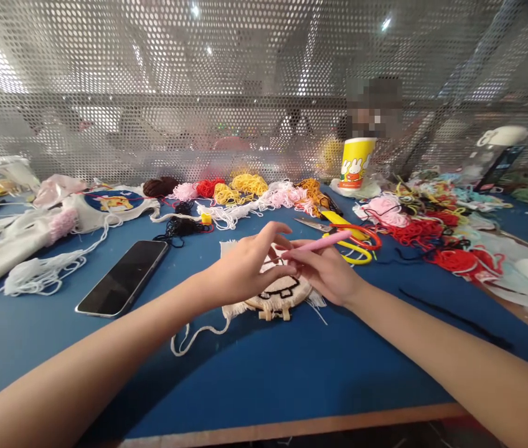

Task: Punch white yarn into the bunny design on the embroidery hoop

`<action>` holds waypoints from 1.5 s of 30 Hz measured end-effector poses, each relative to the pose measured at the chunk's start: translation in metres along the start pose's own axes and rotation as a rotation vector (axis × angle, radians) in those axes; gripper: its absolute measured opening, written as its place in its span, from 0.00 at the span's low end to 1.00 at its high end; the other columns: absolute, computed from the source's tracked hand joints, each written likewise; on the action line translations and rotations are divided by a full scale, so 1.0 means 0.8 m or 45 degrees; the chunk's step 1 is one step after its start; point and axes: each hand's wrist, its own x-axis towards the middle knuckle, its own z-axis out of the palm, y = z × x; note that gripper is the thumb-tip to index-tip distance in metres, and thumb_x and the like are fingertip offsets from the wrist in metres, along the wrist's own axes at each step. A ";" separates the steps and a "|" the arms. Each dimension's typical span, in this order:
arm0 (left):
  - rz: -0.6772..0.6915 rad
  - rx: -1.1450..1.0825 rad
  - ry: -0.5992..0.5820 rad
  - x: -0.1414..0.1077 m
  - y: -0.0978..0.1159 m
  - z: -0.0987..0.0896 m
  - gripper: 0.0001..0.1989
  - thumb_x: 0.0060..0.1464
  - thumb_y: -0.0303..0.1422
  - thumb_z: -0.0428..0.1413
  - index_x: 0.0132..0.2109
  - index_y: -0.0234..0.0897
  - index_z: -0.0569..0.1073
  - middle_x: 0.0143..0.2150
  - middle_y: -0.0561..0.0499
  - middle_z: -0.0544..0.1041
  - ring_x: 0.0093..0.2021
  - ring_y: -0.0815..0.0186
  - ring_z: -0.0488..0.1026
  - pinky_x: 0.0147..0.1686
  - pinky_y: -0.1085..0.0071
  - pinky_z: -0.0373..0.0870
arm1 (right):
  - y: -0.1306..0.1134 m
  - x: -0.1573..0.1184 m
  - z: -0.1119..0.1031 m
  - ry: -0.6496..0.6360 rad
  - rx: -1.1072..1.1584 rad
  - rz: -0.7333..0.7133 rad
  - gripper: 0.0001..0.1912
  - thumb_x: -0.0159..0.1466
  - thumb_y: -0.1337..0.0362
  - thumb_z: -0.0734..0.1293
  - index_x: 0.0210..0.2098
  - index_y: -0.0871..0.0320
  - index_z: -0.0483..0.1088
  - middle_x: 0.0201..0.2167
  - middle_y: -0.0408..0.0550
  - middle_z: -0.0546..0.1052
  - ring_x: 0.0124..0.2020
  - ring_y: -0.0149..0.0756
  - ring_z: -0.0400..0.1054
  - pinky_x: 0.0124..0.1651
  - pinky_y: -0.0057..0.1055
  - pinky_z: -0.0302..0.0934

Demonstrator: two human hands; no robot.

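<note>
My right hand [332, 270] is closed around a pink pen-shaped punch needle [324, 241], its tip angled left toward my other hand. Curved over the tip is my left hand [254, 264], thumb and index finger apart. Whether a thread lies between its fingers is too small to see. Beneath both hands lies a round wooden embroidery hoop [299, 301] with white cloth [231, 309] and a black outlined figure [287, 286]. My hands hide part of the design. A white yarn tail [193, 345] trails from the cloth to the left.
A black phone [124, 277] lies left of the hoop. Red and yellow scissors [362, 239] are at the right. Yarn bundles [249, 185] line the back, with more yarn [413, 233] at right. A yellow cup [357, 163] stands before a perforated metal screen [245, 74].
</note>
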 end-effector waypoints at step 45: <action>-1.056 -1.996 0.242 -0.054 -0.023 0.030 0.39 0.44 0.15 0.49 0.58 0.49 0.42 0.47 0.46 0.70 0.40 0.61 0.71 0.37 0.67 0.67 | -0.002 -0.040 -0.012 -0.049 -0.550 -0.105 0.03 0.58 0.66 0.59 0.29 0.57 0.58 0.21 0.40 0.64 0.21 0.25 0.60 0.21 0.22 0.57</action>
